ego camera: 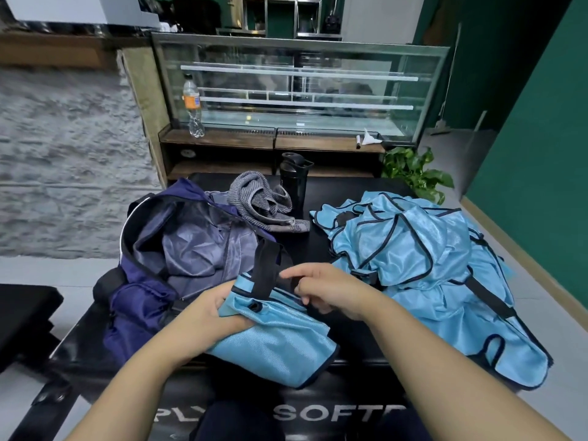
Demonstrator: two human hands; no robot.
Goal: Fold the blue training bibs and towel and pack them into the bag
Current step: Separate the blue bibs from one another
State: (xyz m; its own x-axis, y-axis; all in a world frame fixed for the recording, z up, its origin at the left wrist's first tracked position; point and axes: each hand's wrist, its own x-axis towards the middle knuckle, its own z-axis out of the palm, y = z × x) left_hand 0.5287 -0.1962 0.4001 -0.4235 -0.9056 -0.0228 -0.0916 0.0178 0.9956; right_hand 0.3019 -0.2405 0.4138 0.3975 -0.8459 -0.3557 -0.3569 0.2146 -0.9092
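A folded light-blue bib (280, 342) lies at the front of the black padded surface (324, 198). My left hand (211, 316) grips its left end. My right hand (327, 289) hovers over the bib's top edge with fingers loosely curled, touching the dark trim beside the bag's black strap (267, 268). The navy bag (178, 249) stands open to the left, grey lining showing. A heap of unfolded blue bibs (423, 265) lies on the right. A crumpled grey striped towel (264, 202) sits behind the bag.
A black shaker bottle (294, 179) stands behind the towel. Beyond it, a glass display case (299, 87) on a wooden shelf holds a plastic bottle (192, 106). A green plant (413, 170) is at the back right, and a black bench (22, 316) at the left.
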